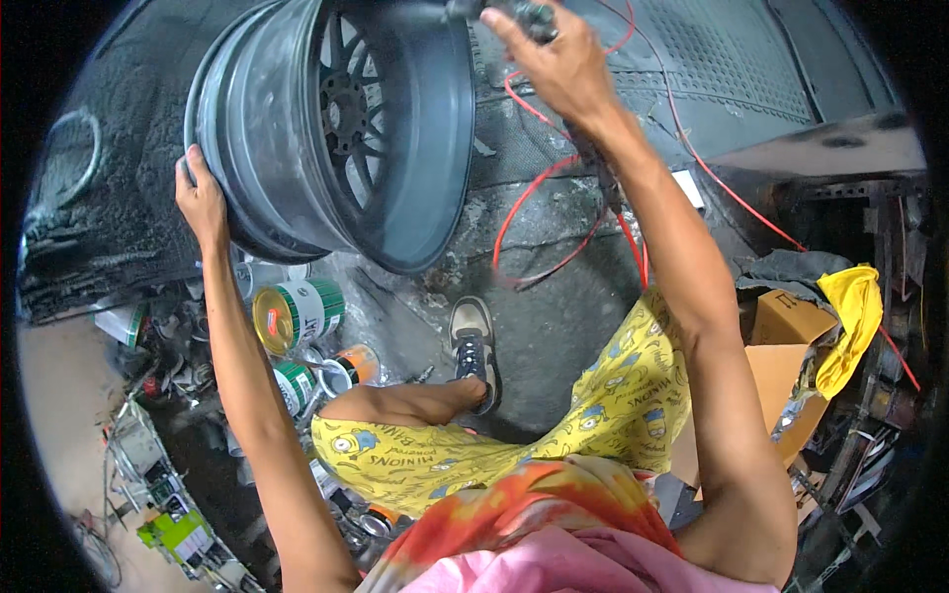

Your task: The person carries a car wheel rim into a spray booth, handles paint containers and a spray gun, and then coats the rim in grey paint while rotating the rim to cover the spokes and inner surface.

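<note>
A large grey wheel rim (272,148) stands on its tread, with its spoked centre turned partly to the right. My left hand (203,203) is closed on the rim's left edge, fingers behind it and thumb in front. At the top, to the right of the rim, my right hand (565,69) is wrapped round a dark spray gun (539,18). The gun's nozzle points left at the rim's upper part, where a pale blurred mist shows. From the gun's grip a red air hose (501,232) hangs and loops on the floor.
Paint cans (314,308) and scrap crowd the floor at the left, below the rim. At the right stands an open cardboard box (766,371) with a yellow cloth (852,311) over it. My shoe (474,341) is near the rim. A dark textured sheet (692,84) lies behind.
</note>
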